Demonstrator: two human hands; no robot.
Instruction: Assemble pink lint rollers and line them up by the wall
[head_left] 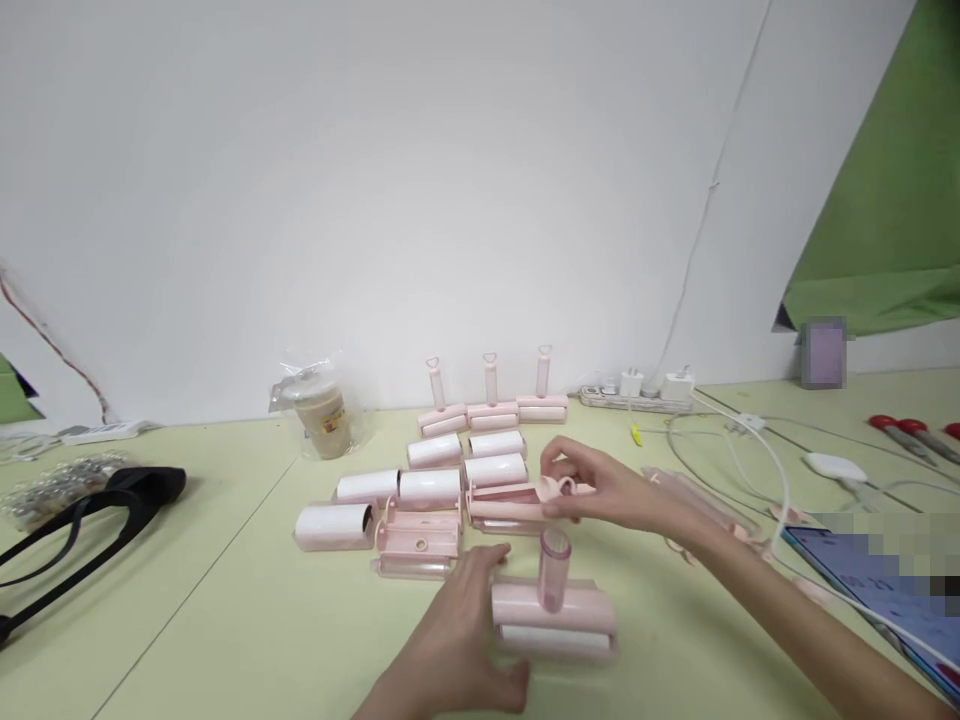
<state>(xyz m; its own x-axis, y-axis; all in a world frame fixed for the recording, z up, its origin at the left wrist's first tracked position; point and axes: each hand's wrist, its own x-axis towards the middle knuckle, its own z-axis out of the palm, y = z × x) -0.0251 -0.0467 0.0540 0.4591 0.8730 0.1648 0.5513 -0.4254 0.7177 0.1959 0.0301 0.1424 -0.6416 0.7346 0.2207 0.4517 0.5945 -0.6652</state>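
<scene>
My left hand (469, 635) is around the left end of a pink lint roller (555, 605), thumb in front and fingers partly hidden behind. The roller's clear pink tube handle points up with its round end uncovered, and its lower edge is slightly blurred. Farther back, my right hand (596, 485) pinches a small pink curved piece (553, 490) between thumb and fingers. Just left of that piece lies an opened pink roller case (499, 508). Another opened case (420, 535) sits beside it, with a clear tube in front.
Several white sticky rolls (431, 487) lie in the middle. Three lint rollers with heart-topped handles (491, 412) stand by the wall. A bagged drink cup (322, 420) is left, a black strap item (127, 490) far left. Right are clear pink parts (701, 500), cables, a power strip (637, 400) and a phone (877, 590).
</scene>
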